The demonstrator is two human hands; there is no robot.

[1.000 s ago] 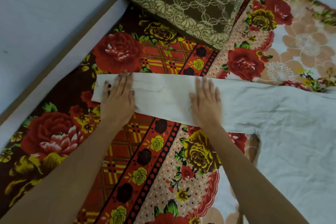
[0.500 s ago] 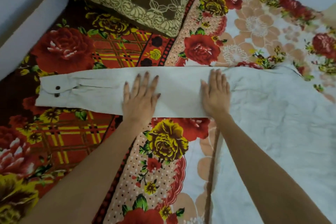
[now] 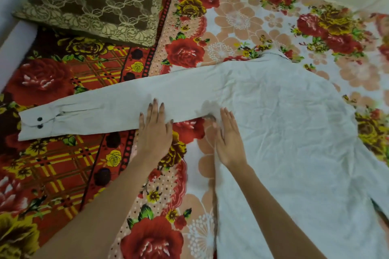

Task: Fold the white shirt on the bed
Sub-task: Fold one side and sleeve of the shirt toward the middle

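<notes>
Head view: white shirt (image 3: pixel 284 132) spread flat on the bed (image 3: pixel 63 164), sleeve (image 3: pixel 94 111) stretched out to the left; left hand (image 3: pixel 154 132) and right hand (image 3: pixel 229 139) press it flat, fingers straight; cloth looks light, limp, creased, so probably best pinched at the cuff (image 3: pixel 35 124).

head view, looking down and forward from close above the bed (image 3: pixel 63 164) (single wide-angle view)

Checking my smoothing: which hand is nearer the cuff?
The left hand, its fingers on the sleeve toward the cuff; the right hand rests on the shirt body.
</notes>
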